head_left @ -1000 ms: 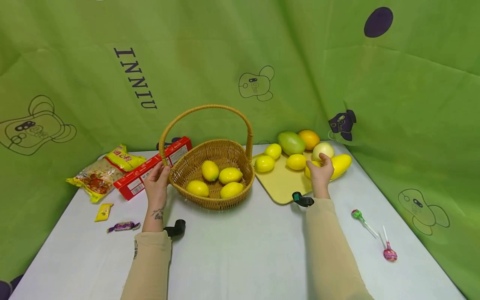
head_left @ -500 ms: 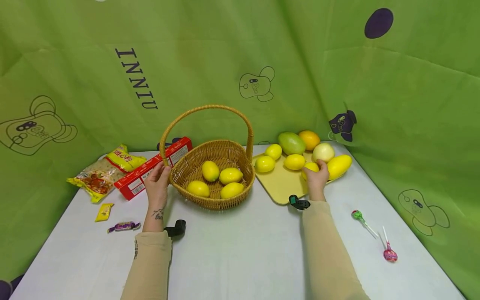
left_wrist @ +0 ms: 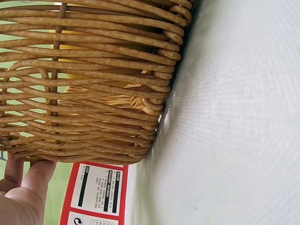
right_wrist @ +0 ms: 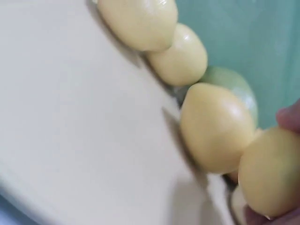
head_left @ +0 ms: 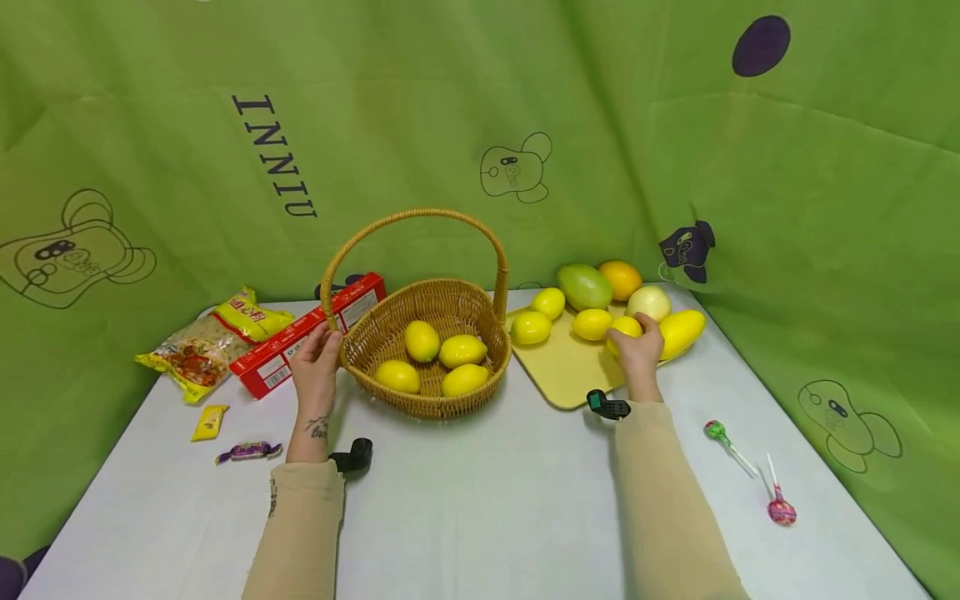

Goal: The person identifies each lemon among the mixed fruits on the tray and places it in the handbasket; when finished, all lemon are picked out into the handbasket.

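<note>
My left hand (head_left: 315,375) holds the wicker basket (head_left: 420,406) at its left rim, by the foot of the arched handle. Several yellow lemons (head_left: 422,342) lie inside. In the left wrist view, the fingertips (left_wrist: 40,171) touch the basket's woven side. Over the yellow tray (head_left: 558,379), my right hand (head_left: 642,360) pinches a lemon (head_left: 627,326) between thumb and fingers. That lemon (right_wrist: 269,173) shows large in the right wrist view, beside another lemon (right_wrist: 218,129) on the tray.
The tray also bears a green mango (head_left: 585,287), an orange fruit (head_left: 620,280), a pale round fruit (head_left: 649,302) and a long yellow fruit (head_left: 682,333). Left stand a red box (head_left: 273,367) and a snack bag (head_left: 202,346), with candies (head_left: 249,451) in front. Lollipops (head_left: 782,510) lie right.
My right hand came down and left onto the lemon, closed its fingers on it, and has since shifted slightly up and right with it. The left hand keeps its hold on the basket.
</note>
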The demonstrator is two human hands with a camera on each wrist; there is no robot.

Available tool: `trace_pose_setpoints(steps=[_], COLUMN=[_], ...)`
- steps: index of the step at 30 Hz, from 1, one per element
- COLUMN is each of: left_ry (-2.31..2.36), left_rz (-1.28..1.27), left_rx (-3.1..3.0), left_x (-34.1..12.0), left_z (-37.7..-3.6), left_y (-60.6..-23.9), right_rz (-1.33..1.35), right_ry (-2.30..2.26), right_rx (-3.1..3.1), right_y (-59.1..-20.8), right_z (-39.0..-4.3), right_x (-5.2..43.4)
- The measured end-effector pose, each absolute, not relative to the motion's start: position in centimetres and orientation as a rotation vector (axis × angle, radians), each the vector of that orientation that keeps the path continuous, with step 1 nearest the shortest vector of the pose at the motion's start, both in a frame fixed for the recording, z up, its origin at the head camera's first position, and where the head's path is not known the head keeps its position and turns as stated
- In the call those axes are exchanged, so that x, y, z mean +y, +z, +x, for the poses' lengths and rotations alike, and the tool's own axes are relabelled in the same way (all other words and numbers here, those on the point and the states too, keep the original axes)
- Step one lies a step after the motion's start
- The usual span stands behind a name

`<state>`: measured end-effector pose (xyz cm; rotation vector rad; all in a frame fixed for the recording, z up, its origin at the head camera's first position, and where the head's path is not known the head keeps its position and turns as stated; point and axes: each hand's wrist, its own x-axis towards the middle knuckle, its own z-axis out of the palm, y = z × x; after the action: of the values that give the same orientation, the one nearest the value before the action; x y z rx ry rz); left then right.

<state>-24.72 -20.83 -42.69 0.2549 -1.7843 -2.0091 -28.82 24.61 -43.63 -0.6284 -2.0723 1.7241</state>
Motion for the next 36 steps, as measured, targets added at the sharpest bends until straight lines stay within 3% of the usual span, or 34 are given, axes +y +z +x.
trace_pose_setpoints(steps=[5, 12, 18, 36], left_ry=[-2.005, -2.008, -2.011, -2.001], left_rz=[0.245, 0.261, 0.271, 0.281], left_rx=[-1.785, -1.784, -1.775, -1.803], left_x=[-20.7, -20.7, -20.7, -20.7], left_z=[-24.6, -24.6, -24.7, -24.6], left_y=[-42.5, -42.4, -42.5, -42.5], right_rz=[-0.368, 0.293, 0.725, 1.341], right_ry=[1.876, 2.301, 2.400, 2.184], right_rx=[-2.079, -1.985, -2.006, -2.389], right_y=[-41.9, -40.0, -39.1, -38.3], right_z=[-28.9, -28.7, -28.3, -28.0], right_x=[24.4, 22.6, 18.8, 6.2])
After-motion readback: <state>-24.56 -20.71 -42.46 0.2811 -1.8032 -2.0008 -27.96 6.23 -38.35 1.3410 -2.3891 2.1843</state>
